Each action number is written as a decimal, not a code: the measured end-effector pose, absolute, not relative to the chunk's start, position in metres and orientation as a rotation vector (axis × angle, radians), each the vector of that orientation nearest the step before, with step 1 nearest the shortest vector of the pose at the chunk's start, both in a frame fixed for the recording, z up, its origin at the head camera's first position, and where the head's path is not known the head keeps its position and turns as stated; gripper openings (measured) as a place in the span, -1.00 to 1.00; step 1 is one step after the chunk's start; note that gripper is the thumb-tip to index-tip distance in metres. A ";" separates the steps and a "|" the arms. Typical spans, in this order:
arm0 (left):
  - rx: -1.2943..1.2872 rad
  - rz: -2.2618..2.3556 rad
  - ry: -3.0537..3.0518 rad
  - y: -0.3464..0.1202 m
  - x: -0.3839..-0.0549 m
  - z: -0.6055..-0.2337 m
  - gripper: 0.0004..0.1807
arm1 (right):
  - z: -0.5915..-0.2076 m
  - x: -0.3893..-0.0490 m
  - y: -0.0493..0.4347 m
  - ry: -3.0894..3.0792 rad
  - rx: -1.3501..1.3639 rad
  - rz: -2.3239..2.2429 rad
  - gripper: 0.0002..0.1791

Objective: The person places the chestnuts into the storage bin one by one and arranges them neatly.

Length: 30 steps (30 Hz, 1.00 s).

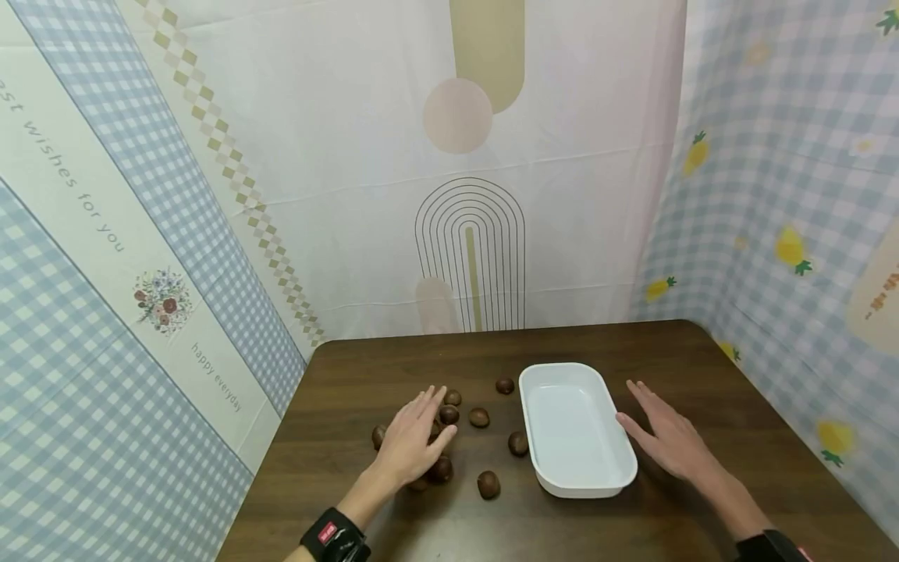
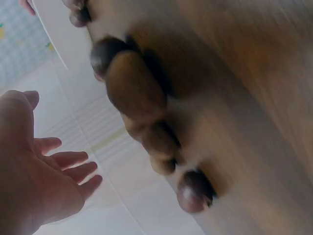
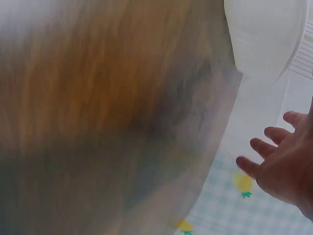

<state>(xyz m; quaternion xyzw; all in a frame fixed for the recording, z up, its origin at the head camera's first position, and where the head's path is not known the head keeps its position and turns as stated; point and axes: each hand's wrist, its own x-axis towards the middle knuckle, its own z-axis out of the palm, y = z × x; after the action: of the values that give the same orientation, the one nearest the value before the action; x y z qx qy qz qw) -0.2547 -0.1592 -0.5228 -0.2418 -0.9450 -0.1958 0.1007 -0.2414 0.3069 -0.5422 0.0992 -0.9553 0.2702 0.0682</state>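
Several round brown chestnuts lie scattered on the left half of the table. My left hand hovers over a cluster of them, fingers extended and holding nothing; it hides part of the cluster. In the left wrist view that hand is spread above a row of chestnuts. A white rectangular dish stands right of the chestnuts with a bare inside. Beside its right rim is my right hand, fingers straight, thumb tip close to the rim. The right wrist view has this hand near the dish.
The dark wooden table has rounded far corners. Behind it hangs a pale printed cloth. Checked cloths hang along both sides. One chestnut lies close to the dish's left wall.
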 end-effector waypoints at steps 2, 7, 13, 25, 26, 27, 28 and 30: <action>-0.744 -0.617 -2.760 -0.153 -0.251 -0.523 -0.24 | -0.545 -0.240 0.303 -2.868 0.290 0.945 -0.12; -0.835 -0.666 -2.677 -0.136 -0.242 -0.527 -0.32 | -0.556 -0.236 0.292 -2.840 0.264 1.117 -0.12; -0.950 -0.658 -2.635 -0.119 -0.230 -0.537 -0.39 | -0.567 -0.232 0.283 -2.789 0.263 1.152 -0.21; -1.053 -0.646 -2.734 -0.109 -0.213 -0.556 -0.49 | -0.570 -0.227 0.277 -2.688 0.220 1.290 -0.35; -1.055 -0.648 -2.745 -0.109 -0.212 -0.558 -0.50 | -0.570 -0.228 0.277 -2.672 0.225 1.305 -0.36; -1.055 -0.653 -2.755 -0.109 -0.211 -0.559 -0.50 | -0.570 -0.228 0.277 -2.659 0.232 1.317 -0.36; -1.056 -0.656 -2.762 -0.109 -0.210 -0.560 -0.50 | -0.570 -0.228 0.277 -2.648 0.237 1.332 -0.36; -1.062 -0.672 -2.766 -0.109 -0.209 -0.562 -0.51 | -0.571 -0.229 0.277 -2.632 0.243 1.359 -0.36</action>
<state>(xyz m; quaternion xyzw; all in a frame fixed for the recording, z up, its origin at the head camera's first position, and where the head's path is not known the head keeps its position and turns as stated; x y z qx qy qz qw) -0.2092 -0.1093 -0.5624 -0.3490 -0.9093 -0.2208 0.0517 -0.2290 0.2771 -0.5714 0.0815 -0.8824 0.4556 0.0848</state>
